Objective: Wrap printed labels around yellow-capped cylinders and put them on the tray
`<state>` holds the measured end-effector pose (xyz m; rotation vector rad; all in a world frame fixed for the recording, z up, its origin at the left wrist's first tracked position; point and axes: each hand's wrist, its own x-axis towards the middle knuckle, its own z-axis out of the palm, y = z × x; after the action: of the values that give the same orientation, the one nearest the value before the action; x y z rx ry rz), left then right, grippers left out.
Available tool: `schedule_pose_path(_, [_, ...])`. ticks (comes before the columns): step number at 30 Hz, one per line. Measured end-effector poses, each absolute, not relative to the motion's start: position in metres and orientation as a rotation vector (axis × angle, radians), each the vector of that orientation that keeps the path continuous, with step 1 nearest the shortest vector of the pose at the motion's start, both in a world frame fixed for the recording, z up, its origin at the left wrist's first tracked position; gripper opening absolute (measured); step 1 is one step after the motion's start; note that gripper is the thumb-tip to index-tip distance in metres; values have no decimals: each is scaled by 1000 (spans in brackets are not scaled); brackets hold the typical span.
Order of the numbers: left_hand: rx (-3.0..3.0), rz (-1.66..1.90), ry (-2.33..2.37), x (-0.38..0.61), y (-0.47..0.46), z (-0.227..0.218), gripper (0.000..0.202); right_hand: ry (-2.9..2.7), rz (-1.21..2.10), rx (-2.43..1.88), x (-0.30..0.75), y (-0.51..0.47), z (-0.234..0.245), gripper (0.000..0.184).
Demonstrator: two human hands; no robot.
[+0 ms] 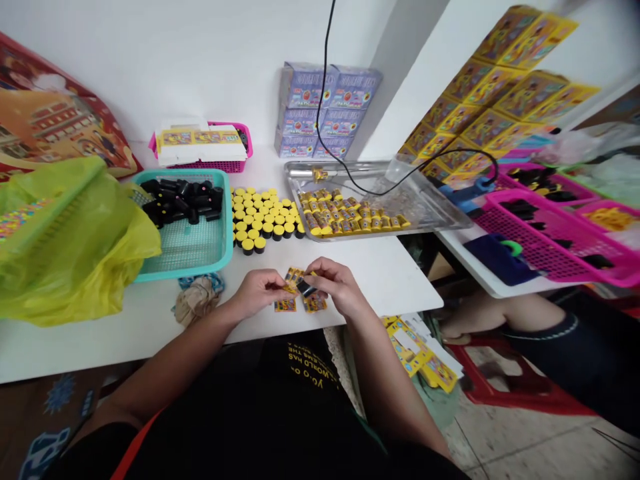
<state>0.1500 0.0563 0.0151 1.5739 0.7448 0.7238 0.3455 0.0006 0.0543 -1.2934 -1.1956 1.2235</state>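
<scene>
Black cylinder (305, 288) sits between both hands, low over the near edge of the white table (395, 273). Right hand (338, 285) has its fingers closed on it. Left hand (257, 291) pinches a yellow label (290, 289) against it. Loose labels (285, 305) lie underneath. Yellow-capped cylinders (263, 215) stand behind, beside a teal basket (227, 223).
</scene>
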Motion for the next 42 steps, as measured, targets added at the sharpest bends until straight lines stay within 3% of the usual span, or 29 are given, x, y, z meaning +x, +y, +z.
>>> schedule_pose_path(12, [1654,759,652,149,56,16,24,-1192,1441,-1388,340,10,50,22])
schedule_pose_path(18, [1475,631,714,150,55,18,35,-1076,1324,-1361,330,9,47,24])
schedule_pose_path(28, [1284,582,645,151,57,15,35,-1321,866,-1549,318,2,49,34])
schedule_pose_path(37, [1063,638,555,156,52,9,30,-1260,1108,-1411,325,-2,36,39])
schedule_pose_path(42, [921,564,495,157,51,10,32,-1428,911,-1352,330,-2,37,36])
